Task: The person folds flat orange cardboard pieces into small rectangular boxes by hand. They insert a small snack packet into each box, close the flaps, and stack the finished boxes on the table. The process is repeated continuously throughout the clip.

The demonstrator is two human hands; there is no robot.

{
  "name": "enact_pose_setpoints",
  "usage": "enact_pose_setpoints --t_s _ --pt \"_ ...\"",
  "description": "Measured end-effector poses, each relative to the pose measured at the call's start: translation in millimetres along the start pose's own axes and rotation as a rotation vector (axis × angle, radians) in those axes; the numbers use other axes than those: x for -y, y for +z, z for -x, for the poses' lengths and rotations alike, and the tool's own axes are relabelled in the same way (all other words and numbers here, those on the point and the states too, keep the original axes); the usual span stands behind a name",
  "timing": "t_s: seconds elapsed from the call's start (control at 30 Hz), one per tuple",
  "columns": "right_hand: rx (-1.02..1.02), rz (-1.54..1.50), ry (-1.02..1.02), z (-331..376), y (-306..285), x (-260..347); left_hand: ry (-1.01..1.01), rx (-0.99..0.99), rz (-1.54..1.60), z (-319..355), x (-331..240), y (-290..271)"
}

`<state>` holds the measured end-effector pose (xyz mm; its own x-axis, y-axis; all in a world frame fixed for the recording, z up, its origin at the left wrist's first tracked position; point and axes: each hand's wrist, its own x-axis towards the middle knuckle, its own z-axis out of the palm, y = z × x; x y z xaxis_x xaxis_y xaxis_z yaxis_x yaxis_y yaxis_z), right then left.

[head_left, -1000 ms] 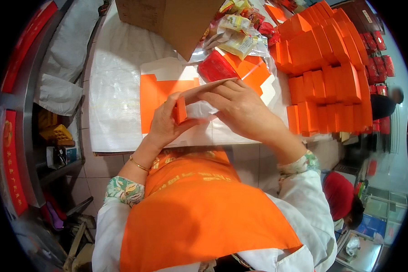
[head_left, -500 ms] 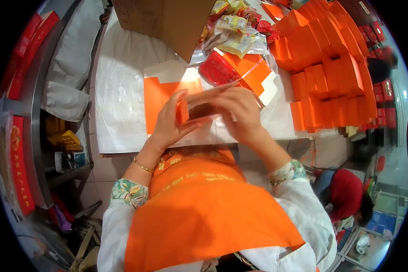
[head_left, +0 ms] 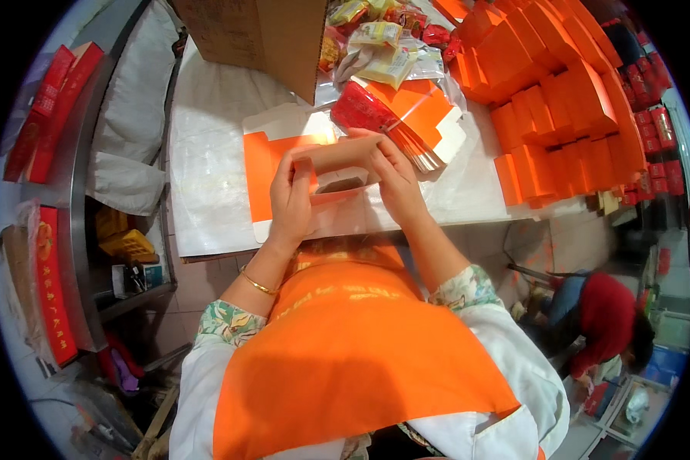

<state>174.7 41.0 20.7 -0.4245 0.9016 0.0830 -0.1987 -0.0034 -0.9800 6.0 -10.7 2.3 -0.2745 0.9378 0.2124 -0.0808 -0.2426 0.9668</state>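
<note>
A person in an orange apron stands at a white-covered surface (head_left: 207,176), holding a small cardboard box (head_left: 337,165) between both hands, just above the near edge. The left hand (head_left: 290,201) grips one end, the right hand (head_left: 397,182) the other, fingers curled around it so its open side faces up. Under the hands lies a flat orange box blank (head_left: 264,165). Beyond the right hand sit a red packet (head_left: 360,107) and stacked orange boxes (head_left: 560,100)

Both hands, left (head_left: 290,201) and right (head_left: 400,188), grip an orange carton (head_left: 337,165).
</note>
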Motion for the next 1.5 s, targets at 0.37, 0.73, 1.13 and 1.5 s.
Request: enact_pose_setpoints --t_s 0.37,0.73,1.13,1.5 --pt "-0.237 -0.076 0.006 -21.9 15.9 -20.2 -0.036 -0.087 0.031 -5.8 9.9 0.0" --pt "-0.023 0.043 0.177 -13.1 -9.6 -23.5 -0.043 -0.118 0.041 -9.0 16.2 -0.1" --pt "-0.307 -0.246 -0.097 -7.1 20.9 -31.8 0.126 0.002 0.06 -0.2 8.5 -9.8" --pt "-0.299 0.257 -0.423 -3.3 18.1 -30.5 0.197 0.024 0.04 -12.3 16.0 -16.0"
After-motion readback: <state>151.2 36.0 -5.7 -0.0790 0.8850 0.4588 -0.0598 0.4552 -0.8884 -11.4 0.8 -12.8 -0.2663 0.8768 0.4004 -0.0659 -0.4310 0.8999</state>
